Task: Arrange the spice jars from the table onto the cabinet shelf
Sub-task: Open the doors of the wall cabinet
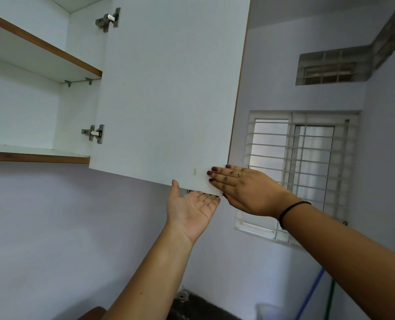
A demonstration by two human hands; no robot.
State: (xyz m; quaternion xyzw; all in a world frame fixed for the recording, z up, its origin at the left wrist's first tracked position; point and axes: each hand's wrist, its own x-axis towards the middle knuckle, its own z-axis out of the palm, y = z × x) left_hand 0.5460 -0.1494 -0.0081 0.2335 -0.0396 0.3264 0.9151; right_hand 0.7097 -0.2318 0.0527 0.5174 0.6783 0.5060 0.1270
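I am looking up at a white wall cabinet whose door (168, 88) stands swung open. Inside it are a lower shelf (37, 155) and an upper shelf (41, 46), both with brown front edges. My left hand (192, 209) is palm up under the door's bottom edge, thumb on the near face and fingers reaching behind it, so it holds that edge. My right hand (240, 188) lies flat with straight fingers on the door's lower right corner. No spice jar and no table are in view.
Two metal hinges (95, 133) (108, 19) join the door to the cabinet side. A barred window (307, 162) and a vent (330, 68) are in the wall to the right. A dark counter surface (199, 308) lies below.
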